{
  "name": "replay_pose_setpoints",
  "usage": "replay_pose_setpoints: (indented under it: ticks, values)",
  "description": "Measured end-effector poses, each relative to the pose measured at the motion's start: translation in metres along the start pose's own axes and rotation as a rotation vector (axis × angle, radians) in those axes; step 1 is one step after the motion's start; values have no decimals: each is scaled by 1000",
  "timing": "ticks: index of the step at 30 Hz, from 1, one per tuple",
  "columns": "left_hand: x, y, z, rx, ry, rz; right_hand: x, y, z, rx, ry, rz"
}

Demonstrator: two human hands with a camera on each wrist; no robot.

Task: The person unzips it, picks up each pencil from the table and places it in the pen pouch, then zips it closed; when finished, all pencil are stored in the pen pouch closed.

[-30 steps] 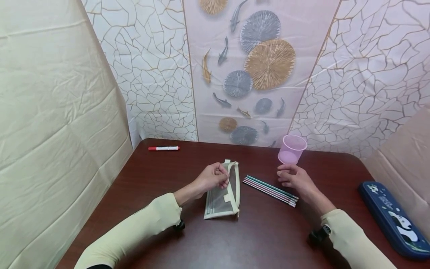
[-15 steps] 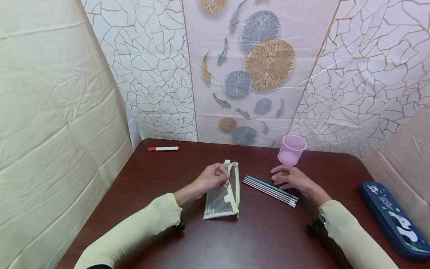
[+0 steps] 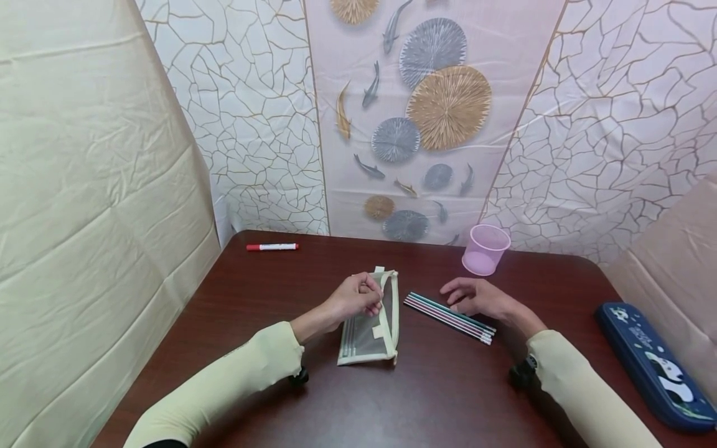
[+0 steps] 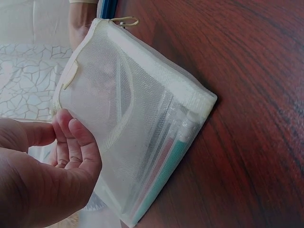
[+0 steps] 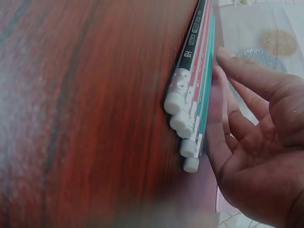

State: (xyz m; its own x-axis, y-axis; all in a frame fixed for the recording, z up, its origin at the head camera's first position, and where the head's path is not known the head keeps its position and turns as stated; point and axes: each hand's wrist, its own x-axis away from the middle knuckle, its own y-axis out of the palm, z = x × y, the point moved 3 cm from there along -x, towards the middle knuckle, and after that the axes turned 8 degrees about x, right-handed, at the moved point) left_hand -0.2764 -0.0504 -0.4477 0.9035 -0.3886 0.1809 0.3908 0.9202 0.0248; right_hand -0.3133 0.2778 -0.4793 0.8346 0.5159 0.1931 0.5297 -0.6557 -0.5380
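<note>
My left hand pinches the open zip edge of a cream mesh pencil pouch in the middle of the table. In the left wrist view, several pencils show through the mesh, lying inside along the bottom. To the right of the pouch, a row of several pencils lies side by side on the table. They are black, red and green, with white erasers facing the right wrist camera. My right hand hovers along the far side of that row, fingers loosely bent with a gap between thumb and fingers, holding nothing.
A pink see-through cup stands at the back right, just beyond my right hand. A red-and-white marker lies at the back left. A dark blue panda pencil case lies along the right edge of the brown table.
My right hand has moved left and slightly toward me, from near the cup to over the far side of the pencil row. The left hand stays at the pouch.
</note>
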Motion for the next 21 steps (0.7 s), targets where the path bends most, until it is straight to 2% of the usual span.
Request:
replay_pose_setpoints:
  ticks: [8,16,21]
  values:
    - [1,-1,0,-22,14,8,-3,2,-7,114,-67,-8]
    - [0,-1,-2,-7,10,2,-8,1,-14,207,-63,0]
    - [-1,0,-4,3,0,-6,-11,2,-17,341,-56,26]
